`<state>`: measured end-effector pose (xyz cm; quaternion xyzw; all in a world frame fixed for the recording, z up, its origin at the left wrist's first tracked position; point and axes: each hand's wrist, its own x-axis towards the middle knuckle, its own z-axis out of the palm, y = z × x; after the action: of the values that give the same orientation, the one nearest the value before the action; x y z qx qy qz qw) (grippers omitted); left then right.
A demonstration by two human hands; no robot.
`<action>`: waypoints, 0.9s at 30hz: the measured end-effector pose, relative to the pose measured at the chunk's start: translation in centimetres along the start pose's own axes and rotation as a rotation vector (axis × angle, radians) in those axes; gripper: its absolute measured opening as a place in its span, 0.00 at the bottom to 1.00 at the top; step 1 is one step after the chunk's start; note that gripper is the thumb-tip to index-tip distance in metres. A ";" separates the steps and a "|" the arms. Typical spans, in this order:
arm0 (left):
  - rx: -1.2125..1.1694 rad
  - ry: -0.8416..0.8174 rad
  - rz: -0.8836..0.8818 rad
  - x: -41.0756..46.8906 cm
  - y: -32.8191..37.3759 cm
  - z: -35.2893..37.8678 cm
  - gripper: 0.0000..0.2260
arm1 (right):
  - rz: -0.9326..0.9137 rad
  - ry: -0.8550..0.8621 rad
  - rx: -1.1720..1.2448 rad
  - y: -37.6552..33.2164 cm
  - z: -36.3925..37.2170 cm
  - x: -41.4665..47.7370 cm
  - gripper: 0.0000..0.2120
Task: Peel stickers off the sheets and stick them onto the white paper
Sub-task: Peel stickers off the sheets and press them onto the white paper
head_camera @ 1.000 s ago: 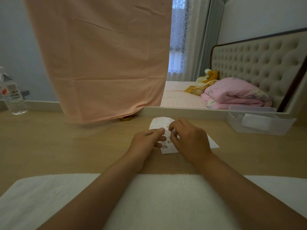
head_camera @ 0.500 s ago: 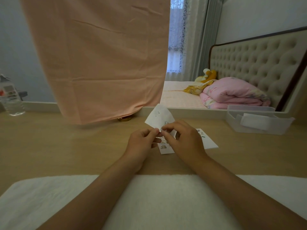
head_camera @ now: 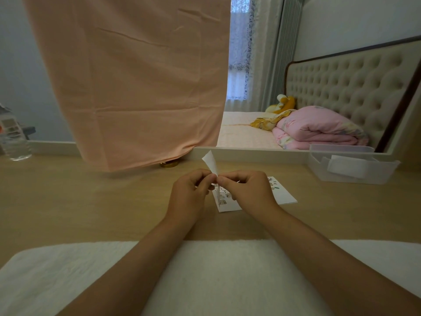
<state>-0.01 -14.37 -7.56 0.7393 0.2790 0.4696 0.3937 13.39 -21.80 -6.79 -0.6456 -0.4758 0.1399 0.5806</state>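
The sticker sheet (head_camera: 211,164) is up in the air, just over the bench (head_camera: 68,201), in the middle of the view. Both hands hold it. The left hand (head_camera: 189,192) has its fingers (head_camera: 205,179) curled in, and they pinch the sheet from the left. The right hand (head_camera: 246,190) has its fingers (head_camera: 230,179) curled too, and they pinch it from the right. The fingertips of both hands meet at the sheet.

The sheet stands on its end. Its long side runs up and down. Its top corner pokes out above the fingers and leans a bit to the left. We see it nearly from the edge, so it looks thin.

The white paper (head_camera: 284,195) lies flat on the bench, under the hands and out to the right. A few small stickers (head_camera: 272,182) sit near its far edge.

A white towel (head_camera: 216,270) lies under both arms. A clear box (head_camera: 353,172) is on the right, and a water bottle (head_camera: 13,140) is far left. A peach cloth (head_camera: 136,76) hangs behind.
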 end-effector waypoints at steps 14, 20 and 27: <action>0.143 0.078 0.152 -0.4 0.8 0.0 0.06 | 0.113 0.070 0.051 -1.3 0.3 -0.4 0.05; 0.075 0.077 0.084 -0.4 0.8 0.2 0.07 | 0.063 0.082 0.060 -1.5 0.5 -0.5 0.05; 0.038 0.050 0.033 -0.2 0.4 0.0 0.05 | 0.041 0.065 -0.006 -1.3 0.1 -0.5 0.04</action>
<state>-0.09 -14.76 -7.28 0.7392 0.2854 0.4892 0.3645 12.47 -22.27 -5.85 -0.6611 -0.4438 0.1296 0.5909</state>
